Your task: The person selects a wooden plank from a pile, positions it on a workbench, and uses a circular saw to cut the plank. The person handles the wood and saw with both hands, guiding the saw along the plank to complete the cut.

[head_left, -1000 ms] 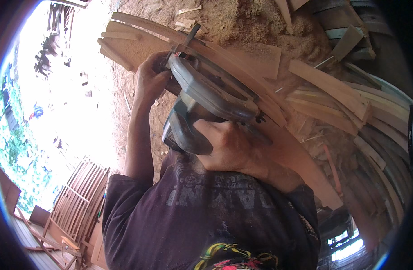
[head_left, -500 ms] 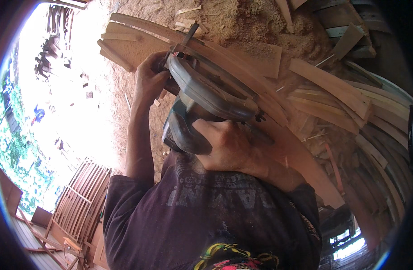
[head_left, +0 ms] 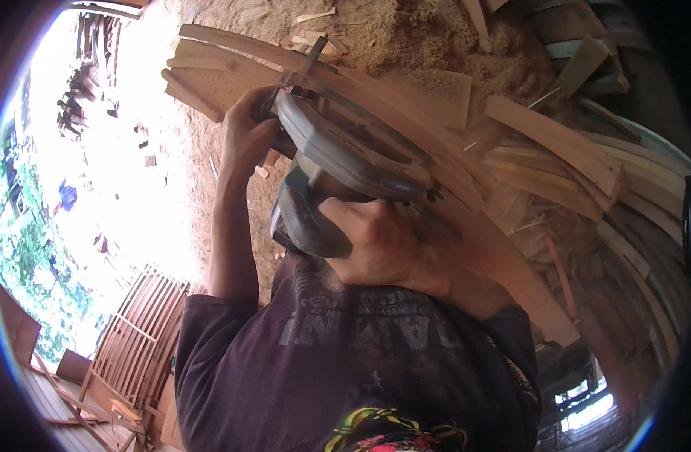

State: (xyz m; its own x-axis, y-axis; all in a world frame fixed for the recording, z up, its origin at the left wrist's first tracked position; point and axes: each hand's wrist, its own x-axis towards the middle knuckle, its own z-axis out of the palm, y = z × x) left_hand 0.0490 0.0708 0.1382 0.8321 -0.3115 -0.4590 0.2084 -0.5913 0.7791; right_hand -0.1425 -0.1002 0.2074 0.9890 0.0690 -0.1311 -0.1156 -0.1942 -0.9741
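My right hand wraps round the rear handle of a grey and teal circular saw. The saw rests on a long, curved reddish-brown board that runs from the upper left to the lower right. A flat metal guide bar sticks out past the saw's front. My left hand is closed at the front left edge of the saw's base, with its fingertips partly hidden there. The blade and the cut cannot be seen from above.
Sawdust covers the ground beyond the board. More boards and curved offcuts lie piled on the right. A slatted wooden frame stands at the lower left. Short wood scraps are scattered at the top.
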